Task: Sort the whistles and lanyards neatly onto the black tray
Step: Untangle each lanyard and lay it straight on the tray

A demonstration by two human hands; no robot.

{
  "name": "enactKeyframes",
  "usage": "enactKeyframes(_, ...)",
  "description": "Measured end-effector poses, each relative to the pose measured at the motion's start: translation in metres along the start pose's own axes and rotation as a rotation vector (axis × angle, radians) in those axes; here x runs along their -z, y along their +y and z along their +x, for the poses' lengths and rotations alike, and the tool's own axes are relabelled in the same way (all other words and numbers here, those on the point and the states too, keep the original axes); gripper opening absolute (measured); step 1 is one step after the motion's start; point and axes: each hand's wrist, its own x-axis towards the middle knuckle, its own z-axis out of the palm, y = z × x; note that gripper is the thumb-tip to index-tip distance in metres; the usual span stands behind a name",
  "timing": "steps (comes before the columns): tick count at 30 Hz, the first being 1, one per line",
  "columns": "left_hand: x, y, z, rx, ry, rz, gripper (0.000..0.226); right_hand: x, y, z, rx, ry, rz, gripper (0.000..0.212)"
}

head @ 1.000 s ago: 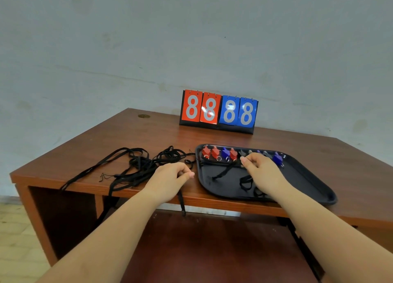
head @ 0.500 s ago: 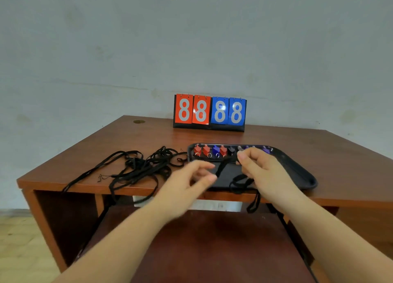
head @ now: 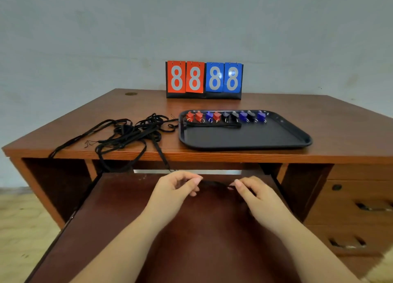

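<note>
A black tray [head: 244, 138] lies on the desk top. Along its far edge stands a row of several red, blue and black whistles [head: 225, 116], and one folded black lanyard [head: 212, 125] lies just in front of them. Left of the tray, a tangle of black lanyards [head: 129, 133] spreads over the desk, some strands hanging over the front edge. Below the desk front, over the pull-out shelf, my left hand [head: 176, 187] and my right hand [head: 253, 191] pinch the two ends of a black lanyard [head: 214, 183] stretched between them.
A flip scoreboard [head: 204, 79] showing 8888 in red and blue stands at the back of the wooden desk [head: 319, 121]. The dark pull-out shelf [head: 191, 229] extends under my hands. Drawers [head: 357, 208] sit at the lower right.
Both hands have drawn back from the tray to below the desk edge, taking a lanyard with them. One folded lanyard now lies in the tray by the whistles.
</note>
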Motion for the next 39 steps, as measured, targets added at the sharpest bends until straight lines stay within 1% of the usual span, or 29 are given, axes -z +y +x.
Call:
enactKeyframes(2,-0.002,-0.001,-0.003,-0.005,-0.003,0.019,0.015,0.002,0.003,0.000,0.055,0.051,-0.211,0.030)
enactKeyframes(4,-0.007,-0.001,-0.006,-0.015,-0.042,0.041,0.017,0.000,0.001,0.000,0.087,0.085,-0.301,0.035)
enactKeyframes(6,-0.013,-0.001,-0.010,-0.018,-0.084,0.015,0.016,-0.005,-0.002,-0.002,0.126,0.036,-0.227,0.034)
enactKeyframes(9,-0.021,-0.002,-0.013,0.017,-0.117,-0.071,0.013,-0.015,-0.005,-0.005,0.197,-0.117,-0.107,0.026)
enactKeyframes(11,-0.024,-0.004,-0.014,0.077,-0.115,-0.193,0.013,-0.018,-0.009,-0.008,0.212,-0.196,-0.072,0.022)
enactKeyframes(12,-0.025,-0.004,-0.014,0.116,-0.123,-0.268,0.013,-0.019,-0.011,-0.010,0.193,-0.216,-0.030,0.026)
enactKeyframes(14,-0.026,-0.005,-0.015,0.188,-0.172,-0.438,0.017,-0.020,-0.013,-0.012,0.152,-0.218,0.096,0.034)
enactKeyframes(16,-0.028,-0.006,-0.015,0.223,-0.219,-0.533,0.024,-0.023,-0.015,-0.013,0.134,-0.217,0.208,0.036)
enactKeyframes(18,-0.029,-0.008,-0.016,0.235,-0.226,-0.511,0.027,-0.027,-0.017,-0.014,0.132,-0.240,0.258,0.033)
enactKeyframes(21,-0.031,-0.009,-0.017,0.223,-0.229,-0.445,0.028,-0.030,-0.018,-0.015,0.130,-0.254,0.266,0.031)
enactKeyframes(23,-0.033,-0.007,-0.017,0.228,-0.202,-0.480,0.025,-0.032,-0.018,-0.015,0.112,-0.254,0.275,0.031)
enactKeyframes(26,-0.031,-0.006,-0.011,0.319,-0.115,-0.674,0.027,-0.033,-0.014,-0.014,0.066,-0.274,0.320,0.034)
enactKeyframes(29,-0.024,0.000,-0.008,0.350,-0.121,-0.855,0.027,-0.033,-0.015,-0.011,0.001,-0.296,0.317,0.037)
enactKeyframes(30,-0.023,0.003,-0.008,0.349,-0.117,-0.901,0.026,-0.033,-0.016,-0.010,-0.031,-0.307,0.378,0.037)
enactKeyframes(31,-0.021,0.005,-0.007,0.347,-0.103,-0.953,0.025,-0.031,-0.018,-0.009,-0.085,-0.319,0.511,0.037)
enactKeyframes(34,-0.013,0.010,-0.003,0.335,-0.040,-1.092,0.024,-0.018,-0.019,-0.006,-0.332,-0.372,1.143,0.034)
enactKeyframes(35,-0.010,0.010,-0.002,0.335,-0.026,-1.098,0.023,-0.013,-0.018,-0.005,-0.389,-0.377,1.290,0.034)
enactKeyframes(37,-0.005,0.006,0.001,0.336,-0.017,-1.006,0.023,-0.005,-0.015,-0.003,-0.450,-0.354,1.445,0.035)
enactKeyframes(38,-0.004,0.002,0.002,0.321,-0.016,-0.892,0.024,-0.003,-0.014,-0.002,-0.468,-0.337,1.479,0.035)
enactKeyframes(39,-0.002,-0.003,0.003,0.285,-0.021,-0.729,0.024,-0.001,-0.014,-0.001,-0.477,-0.321,1.497,0.035)
